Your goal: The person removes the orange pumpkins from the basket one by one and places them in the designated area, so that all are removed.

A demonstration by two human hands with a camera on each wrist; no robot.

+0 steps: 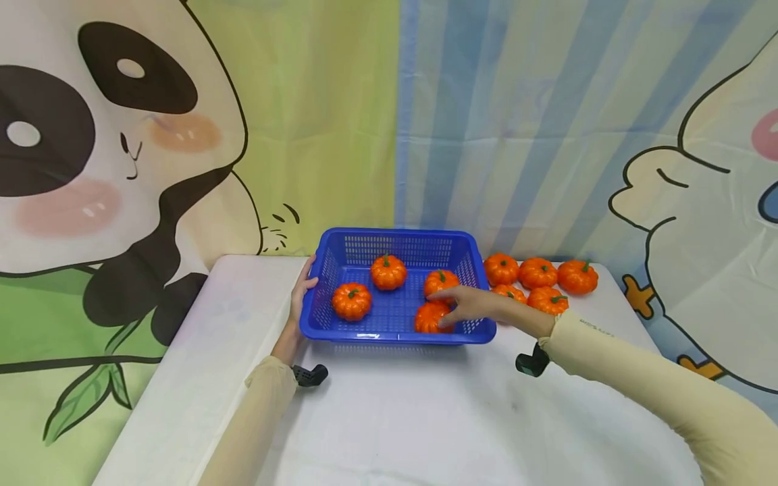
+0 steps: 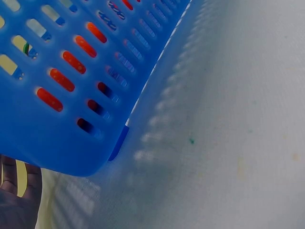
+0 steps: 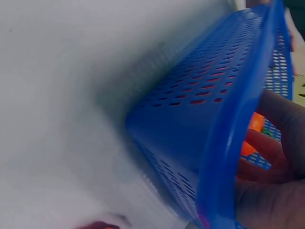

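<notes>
A blue plastic basket with slotted walls sits on the table, holding several small orange toy pumpkins. My left hand is at its left wall, fingertips at the rim; the left wrist view shows part of that hand beyond the basket's corner. Inside the basket's right half, my right hand has its thumb and fingers around the front pumpkin. Just behind it lies another pumpkin, overlapped by the fingers. Two more pumpkins lie farther left, one at the back and one nearer.
Several more pumpkins stand in rows on the white-covered table, right of the basket and partly behind my right forearm. A printed curtain with cartoon animals hangs behind the table. Black wrist devices show below both hands.
</notes>
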